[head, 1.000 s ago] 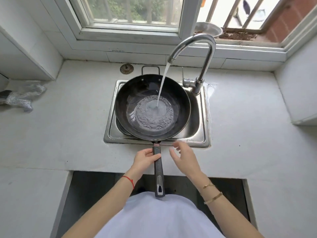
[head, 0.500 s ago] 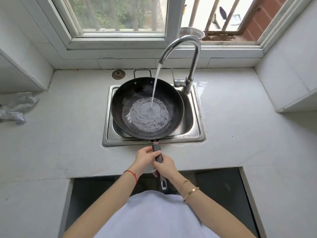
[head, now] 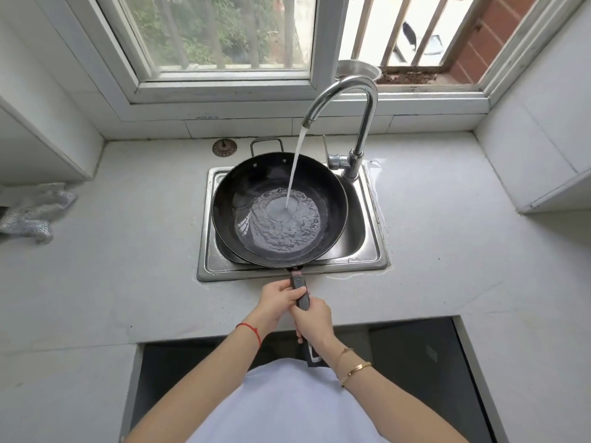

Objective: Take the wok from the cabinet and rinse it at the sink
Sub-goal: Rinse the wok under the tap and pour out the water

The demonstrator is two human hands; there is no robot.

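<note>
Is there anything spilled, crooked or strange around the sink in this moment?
Yes, a little. A thin film of water lies on the countertop beside the faucet and along the sink right edge. The sink strainer sits out on the counter behind the sink. The wok itself looks normal.

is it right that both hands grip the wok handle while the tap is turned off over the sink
Not quite: the tap is running, with water pouring into the wok, as the head view shows. The rest holds: the left hand and right hand both grip the wok handle over the sink.
</note>
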